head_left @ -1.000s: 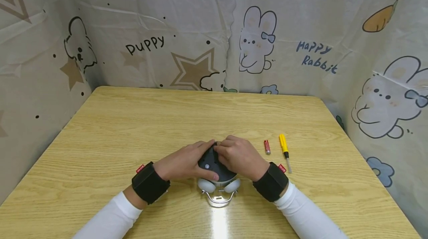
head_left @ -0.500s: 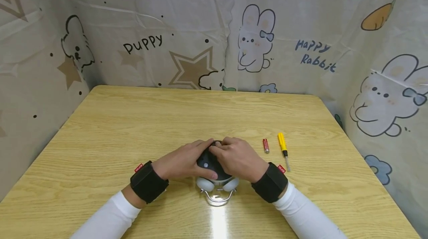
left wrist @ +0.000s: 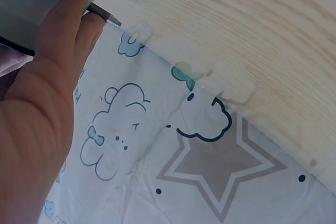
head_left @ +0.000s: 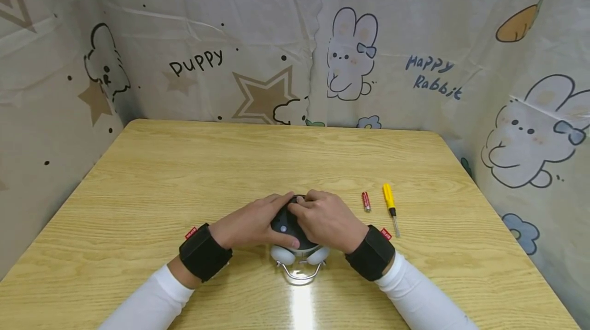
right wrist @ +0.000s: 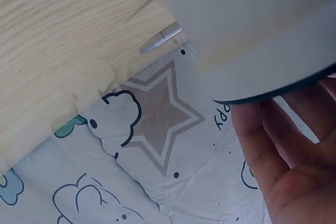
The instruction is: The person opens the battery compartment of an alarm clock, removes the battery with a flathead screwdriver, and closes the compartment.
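Observation:
A twin-bell alarm clock (head_left: 291, 228) lies with its dark back up, its two pale bells (head_left: 282, 254) and wire handle (head_left: 300, 277) toward me. My left hand (head_left: 253, 223) grips the clock's left side, thumb across the back and fingers around the pale casing (left wrist: 31, 9). On the far part of the back, my right hand (head_left: 328, 221) works with curled fingers, thumb and forefinger close together. What lies under those fingertips is hidden, and I cannot tell whether they pinch anything. In the right wrist view, its fingers (right wrist: 252, 135) reach the casing's dark rim.
To the right of the clock lie a red battery (head_left: 366, 202) and a yellow-handled screwdriver (head_left: 390, 199). Metal clock legs (right wrist: 163, 38) stick out from the casing. Printed curtains (head_left: 258, 38) stand behind the wooden table (head_left: 184, 166).
The right thumb and fingertips have shifted slightly left over the clock's back, covering the small pale spot seen earlier. The left hand keeps its grip.

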Motion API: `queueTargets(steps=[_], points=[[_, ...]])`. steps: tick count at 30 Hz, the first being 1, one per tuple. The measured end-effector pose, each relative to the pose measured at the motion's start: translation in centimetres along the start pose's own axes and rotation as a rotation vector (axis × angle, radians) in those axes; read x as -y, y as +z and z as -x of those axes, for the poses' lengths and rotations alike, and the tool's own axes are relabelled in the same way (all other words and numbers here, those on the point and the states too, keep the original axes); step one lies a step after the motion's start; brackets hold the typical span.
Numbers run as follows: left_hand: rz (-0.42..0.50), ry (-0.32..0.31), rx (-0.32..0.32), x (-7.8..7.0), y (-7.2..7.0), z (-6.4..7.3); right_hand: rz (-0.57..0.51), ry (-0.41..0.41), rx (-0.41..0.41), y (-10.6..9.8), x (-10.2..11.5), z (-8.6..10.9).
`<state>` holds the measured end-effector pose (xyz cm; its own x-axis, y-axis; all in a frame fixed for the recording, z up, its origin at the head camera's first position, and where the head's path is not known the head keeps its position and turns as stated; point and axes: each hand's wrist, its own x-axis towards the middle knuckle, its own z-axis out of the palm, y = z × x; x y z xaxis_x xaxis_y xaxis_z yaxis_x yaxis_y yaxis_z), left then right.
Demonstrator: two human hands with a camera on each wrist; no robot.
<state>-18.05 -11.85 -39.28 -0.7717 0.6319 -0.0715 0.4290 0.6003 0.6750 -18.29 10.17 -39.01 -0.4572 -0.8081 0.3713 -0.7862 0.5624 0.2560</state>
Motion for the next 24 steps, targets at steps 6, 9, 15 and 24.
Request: queueTargets(steps=[6, 9, 15, 24], points=[[0.004, -0.003, 0.001, 0.04, 0.01, 0.07, -0.011, 0.009, 0.009, 0.01, 0.02, 0.03], [0.005, -0.004, 0.005, 0.05, -0.01, 0.06, -0.008, 0.015, 0.017, 0.00, 0.03, 0.03], [-0.004, -0.002, 0.003, 0.03, -0.03, -0.01, -0.043, 0.041, 0.023, -0.10, -0.08, 0.03], [-0.015, -0.023, 0.007, 0.04, -0.03, -0.07, -0.218, 0.125, 0.110, -0.83, -0.77, 0.18]])
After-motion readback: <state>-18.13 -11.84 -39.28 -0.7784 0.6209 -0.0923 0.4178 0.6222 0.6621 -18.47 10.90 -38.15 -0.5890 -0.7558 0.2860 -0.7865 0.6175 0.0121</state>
